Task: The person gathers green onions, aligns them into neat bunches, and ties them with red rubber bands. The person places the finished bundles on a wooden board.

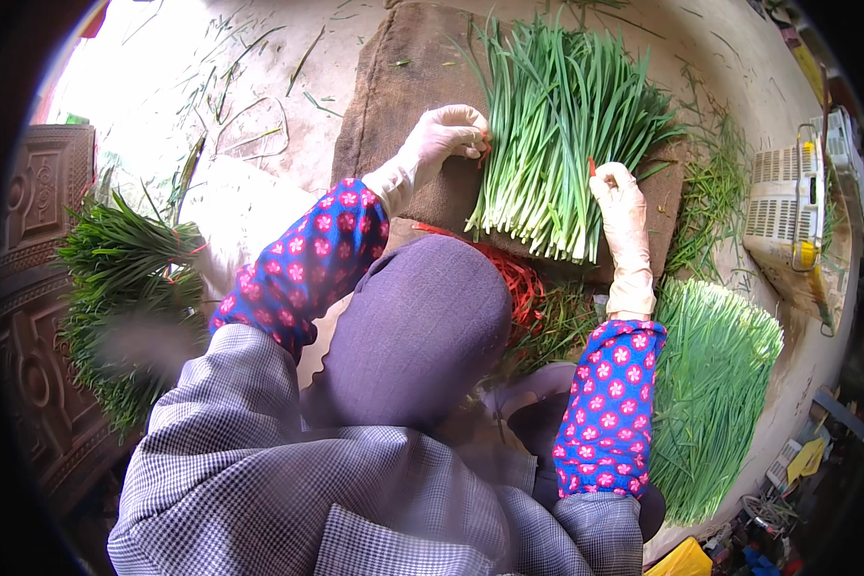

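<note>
A broad bundle of Chinese chives point(547, 144) lies on a brown woven cloth point(396, 93), pale cut ends towards me. At its left side my left hand point(450, 133), in a thin whitish glove, pinches one end of a red tie strip point(484, 147). My right hand point(617, 187), gloved alike, pinches a red end point(592, 167) at the bundle's right side. Whether the two red ends join beneath the chives is hidden. A tangle of red strips point(522, 281) lies beside my knee, partly under the cloth's near edge.
Tied chive bundles point(133, 252) rest at the left by carved brown panels point(50, 194). A large chive pile point(716, 403) lies at the right. Loose green trimmings point(713, 180) lie near a plastic crate point(785, 194). A yellow object point(680, 560) is at the bottom right.
</note>
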`<state>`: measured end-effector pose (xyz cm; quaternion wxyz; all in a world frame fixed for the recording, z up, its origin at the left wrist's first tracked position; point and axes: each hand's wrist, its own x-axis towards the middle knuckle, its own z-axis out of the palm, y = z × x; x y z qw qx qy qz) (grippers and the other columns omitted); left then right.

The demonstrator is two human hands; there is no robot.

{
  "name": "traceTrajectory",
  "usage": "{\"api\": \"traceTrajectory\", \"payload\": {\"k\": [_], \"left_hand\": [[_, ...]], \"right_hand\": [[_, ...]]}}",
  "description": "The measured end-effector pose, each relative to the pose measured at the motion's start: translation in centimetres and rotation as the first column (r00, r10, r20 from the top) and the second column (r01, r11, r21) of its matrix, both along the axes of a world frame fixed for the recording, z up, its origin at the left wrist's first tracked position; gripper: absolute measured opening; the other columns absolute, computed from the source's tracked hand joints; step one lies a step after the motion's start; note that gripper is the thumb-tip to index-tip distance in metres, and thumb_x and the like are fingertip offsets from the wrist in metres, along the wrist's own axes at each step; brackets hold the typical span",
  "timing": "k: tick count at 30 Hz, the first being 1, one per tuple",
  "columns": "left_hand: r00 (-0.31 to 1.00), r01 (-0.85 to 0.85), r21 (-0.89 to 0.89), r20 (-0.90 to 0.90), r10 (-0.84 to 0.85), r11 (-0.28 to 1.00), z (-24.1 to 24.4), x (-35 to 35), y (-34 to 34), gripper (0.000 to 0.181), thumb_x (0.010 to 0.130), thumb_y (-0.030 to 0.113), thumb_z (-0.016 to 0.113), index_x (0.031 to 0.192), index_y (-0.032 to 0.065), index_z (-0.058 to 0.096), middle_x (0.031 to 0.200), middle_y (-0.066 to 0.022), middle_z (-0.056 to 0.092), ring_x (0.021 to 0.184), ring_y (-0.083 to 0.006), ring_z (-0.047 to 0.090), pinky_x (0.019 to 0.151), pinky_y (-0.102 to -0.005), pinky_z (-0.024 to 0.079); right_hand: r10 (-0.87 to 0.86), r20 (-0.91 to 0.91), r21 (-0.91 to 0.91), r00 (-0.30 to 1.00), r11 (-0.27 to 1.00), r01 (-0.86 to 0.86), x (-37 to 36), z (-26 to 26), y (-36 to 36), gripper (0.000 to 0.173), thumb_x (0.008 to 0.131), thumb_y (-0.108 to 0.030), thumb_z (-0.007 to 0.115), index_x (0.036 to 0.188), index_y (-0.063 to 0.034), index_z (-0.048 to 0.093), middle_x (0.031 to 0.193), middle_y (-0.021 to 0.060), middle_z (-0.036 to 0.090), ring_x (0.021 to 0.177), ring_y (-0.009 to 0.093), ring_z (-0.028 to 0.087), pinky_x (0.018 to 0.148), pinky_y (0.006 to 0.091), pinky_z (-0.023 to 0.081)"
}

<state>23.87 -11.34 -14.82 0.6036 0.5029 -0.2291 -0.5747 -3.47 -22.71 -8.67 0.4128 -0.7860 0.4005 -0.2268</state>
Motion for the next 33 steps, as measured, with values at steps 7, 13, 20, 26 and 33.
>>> {"api": "traceTrajectory", "payload": {"k": [7,13,20,26,33], "left_hand": [[0.998,-0.049,0.027,-0.036,0.05,0.998,1.3,-1.1,0.1,0.004,0.085,0.004,0.064,0.088,0.0057,0.066,0.084,-0.0027,0.068,0.074,-0.0108,0.065,0.066,-0.0217,0.05],[0.993,-0.045,0.12,0.117,0.031,0.992,1.2,-0.7,0.1,0.006,0.088,0.011,0.064,0.088,0.0056,0.067,0.073,-0.0001,0.063,0.061,-0.0052,0.055,0.054,-0.0185,0.044],[0.995,-0.006,0.326,0.092,-0.025,0.945,2.3,0.6,-0.2,0.016,0.084,0.022,0.061,0.078,0.0071,0.061,0.064,0.0043,0.049,0.055,-0.0056,0.041,0.047,-0.0214,0.03],[0.744,0.05,0.191,-0.662,0.09,0.98,-0.2,1.0,0.1,0.017,0.083,0.021,0.067,0.085,0.005,0.061,0.07,0.0015,0.051,0.055,-0.0066,0.041,0.046,-0.0193,0.029],[0.884,-0.136,-0.115,-0.463,0.068,0.984,1.6,-1.8,-1.5,0.015,0.085,0.013,0.068,0.096,0.004,0.065,0.079,0.0024,0.057,0.059,-0.0056,0.045,0.052,-0.0182,0.034]], "right_hand": [[-0.011,-0.003,0.029,1.0,1.0,0.011,-0.1,-0.2,-0.1,0.008,0.09,-0.014,0.063,0.093,-0.008,0.058,0.079,-0.002,0.051,0.067,0.007,0.043,0.063,0.0247,0.04],[-0.015,-0.008,0.0,1.0,1.0,0.015,0.0,-0.1,0.1,0.008,0.09,-0.013,0.063,0.093,-0.0079,0.058,0.079,-0.0017,0.051,0.067,0.007,0.043,0.063,0.0249,0.04],[0.006,-0.043,-0.039,0.999,0.999,-0.007,0.3,0.0,0.2,0.008,0.089,-0.012,0.063,0.092,-0.0073,0.058,0.079,-0.0004,0.051,0.068,0.009,0.044,0.064,0.0259,0.041],[-0.008,-0.066,-0.056,0.998,0.998,0.004,0.3,0.3,0.3,0.007,0.089,-0.011,0.062,0.092,-0.007,0.058,0.08,0.0035,0.053,0.071,0.013,0.049,0.066,0.0283,0.043],[-0.014,-0.124,-0.081,0.992,0.997,0.003,0.7,0.4,0.7,0.008,0.088,-0.011,0.062,0.091,-0.0066,0.056,0.083,0.0069,0.055,0.074,0.019,0.055,0.069,0.0314,0.046]]}}
